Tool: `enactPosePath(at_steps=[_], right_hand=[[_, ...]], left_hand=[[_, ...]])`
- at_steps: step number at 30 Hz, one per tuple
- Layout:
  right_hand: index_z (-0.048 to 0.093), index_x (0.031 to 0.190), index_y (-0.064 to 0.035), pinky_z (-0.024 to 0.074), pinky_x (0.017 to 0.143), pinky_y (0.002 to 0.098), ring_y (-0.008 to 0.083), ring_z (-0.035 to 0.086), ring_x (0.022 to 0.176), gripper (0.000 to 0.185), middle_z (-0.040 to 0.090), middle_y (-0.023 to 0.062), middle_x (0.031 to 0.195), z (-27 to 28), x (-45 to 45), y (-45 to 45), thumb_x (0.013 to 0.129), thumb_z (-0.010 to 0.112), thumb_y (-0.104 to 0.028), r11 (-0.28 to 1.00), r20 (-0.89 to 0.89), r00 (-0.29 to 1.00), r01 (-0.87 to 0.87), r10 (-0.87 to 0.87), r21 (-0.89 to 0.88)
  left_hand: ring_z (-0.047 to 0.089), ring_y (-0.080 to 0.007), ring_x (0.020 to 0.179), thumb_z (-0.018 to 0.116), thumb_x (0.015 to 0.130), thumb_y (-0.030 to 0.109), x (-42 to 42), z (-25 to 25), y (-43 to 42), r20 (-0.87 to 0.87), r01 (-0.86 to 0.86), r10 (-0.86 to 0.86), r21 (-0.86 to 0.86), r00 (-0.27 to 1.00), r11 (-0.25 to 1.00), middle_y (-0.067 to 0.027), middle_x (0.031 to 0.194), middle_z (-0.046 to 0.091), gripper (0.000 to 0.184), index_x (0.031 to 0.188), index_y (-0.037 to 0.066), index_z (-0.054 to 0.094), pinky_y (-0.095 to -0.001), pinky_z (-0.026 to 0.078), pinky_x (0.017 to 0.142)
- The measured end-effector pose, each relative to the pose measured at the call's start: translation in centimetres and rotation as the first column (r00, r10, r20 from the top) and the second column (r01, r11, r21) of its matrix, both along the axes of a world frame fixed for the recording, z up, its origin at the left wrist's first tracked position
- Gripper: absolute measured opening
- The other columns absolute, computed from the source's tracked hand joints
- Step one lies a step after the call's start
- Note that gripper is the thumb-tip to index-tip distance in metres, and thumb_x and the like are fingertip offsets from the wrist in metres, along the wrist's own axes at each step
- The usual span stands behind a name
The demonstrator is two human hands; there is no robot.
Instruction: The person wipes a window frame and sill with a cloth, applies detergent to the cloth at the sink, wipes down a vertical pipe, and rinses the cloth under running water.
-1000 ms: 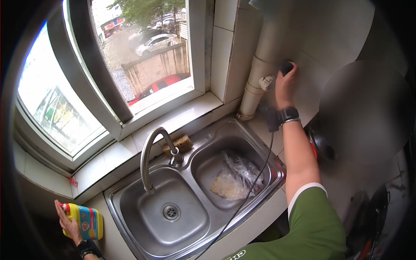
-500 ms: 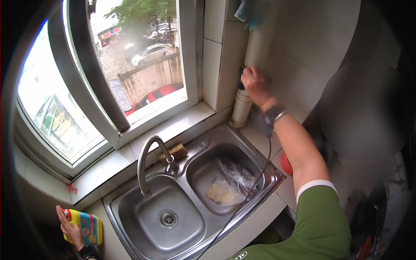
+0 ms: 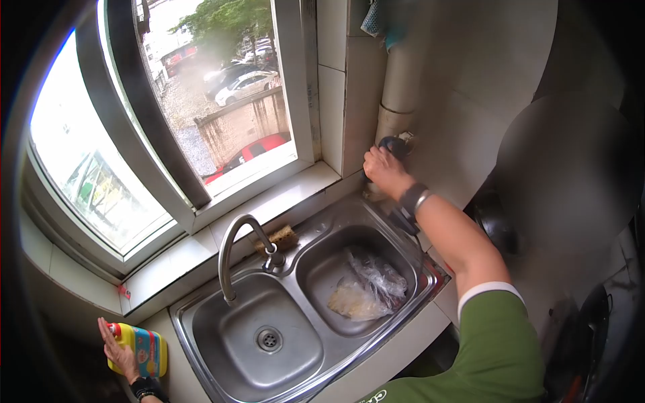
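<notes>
At the lower left, my left hand (image 3: 121, 354) lies against a yellow bottle (image 3: 160, 354) with a red cap and a blue label. Its fingers are stretched out. My right hand (image 3: 388, 169) is closed at the lower part of a beige vertical pipe (image 3: 400, 84) in the corner behind the sink. A dark, rounded item (image 3: 395, 146) shows at the fingers, pressed to the pipe; its kind is not clear. The wrist wears a dark band, from which a black box with a cable hangs.
A steel double sink (image 3: 316, 366) with a curved faucet (image 3: 227, 258) fills the middle. Clear plastic bags (image 3: 368, 289) lie in its right basin. A yellowish sponge (image 3: 282, 236) sits behind the faucet. The window (image 3: 309, 94) stands at the back left; dark cookware (image 3: 496, 225) is at the right.
My right hand has moved down the pipe with the dark item, which now shows above the fingers. My left hand stays at the bottle. The whole view has shifted slightly.
</notes>
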State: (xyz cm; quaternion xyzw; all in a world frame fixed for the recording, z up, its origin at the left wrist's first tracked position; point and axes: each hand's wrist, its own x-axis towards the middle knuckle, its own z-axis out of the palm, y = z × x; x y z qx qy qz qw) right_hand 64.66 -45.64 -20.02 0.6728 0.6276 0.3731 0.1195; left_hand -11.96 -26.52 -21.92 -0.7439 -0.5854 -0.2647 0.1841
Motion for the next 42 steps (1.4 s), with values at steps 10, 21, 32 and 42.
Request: enactPosePath(at_steps=[10, 21, 32, 42], right_hand=[[0.063, 0.072, -0.0094, 0.0432, 0.072, 0.0312, 0.0208, 0.050, 0.086, 0.009, 0.054, 0.0038, 0.083, 5.2, -0.3, -3.8, 0.070, 0.054, -0.010, 0.973, 0.137, 0.979, 0.124, -0.151, 0.193], [0.059, 0.090, -0.0055, 0.0447, 0.083, 0.0325, 0.0242, 0.049, 0.099, 0.020, 0.053, 0.0067, 0.095, 1.9, -0.1, -6.1, 0.074, 0.062, -0.017, 0.752, 0.017, 0.981, -0.159, 0.192, 0.640], [0.063, 0.081, 0.0056, 0.0506, 0.069, 0.0440, 0.0430, 0.061, 0.077, 0.042, 0.062, 0.0285, 0.082, 3.1, 7.6, -3.1, 0.083, 0.056, -0.036, 0.621, -0.845, 0.535, 0.665, -0.007, 0.416], [0.057, 0.086, 0.0068, 0.0438, 0.070, 0.0444, 0.0414, 0.058, 0.076, 0.030, 0.060, 0.0268, 0.080, -1.3, 6.1, -3.0, 0.089, 0.050, -0.022, 0.191, -0.648, 0.380, 0.749, 0.660, 0.635]], left_hand=[[0.034, -0.0181, 0.133, 0.043, 0.071, -0.003, -0.3, -0.6, 1.0, 0.019, -0.008, 0.007, 0.058, 1.000, 0.998, 0.0026, 0.149, 0.026, 0.082, 0.146, 0.022, 0.021, -0.0394, 0.027, 0.100], [0.034, -0.0198, 0.133, 0.049, 0.077, 0.004, 0.0, -0.2, 0.3, -0.006, -0.052, 0.052, 0.017, 0.999, 0.998, 0.0013, 0.149, 0.026, 0.075, 0.145, 0.022, 0.022, -0.0412, 0.027, 0.101], [0.038, -0.0265, 0.129, 0.050, 0.076, 0.004, -1.1, -0.2, 1.4, -0.003, 0.071, -0.071, 0.029, 0.997, 0.997, -0.0025, 0.148, 0.028, 0.076, 0.145, 0.019, 0.021, -0.0404, 0.036, 0.099], [0.035, -0.0247, 0.132, 0.048, 0.071, 0.002, -1.4, -0.7, 1.5, -0.019, -0.007, 0.007, 0.017, 1.000, 1.000, -0.0010, 0.149, 0.026, 0.081, 0.145, 0.020, 0.020, -0.0416, 0.033, 0.099]])
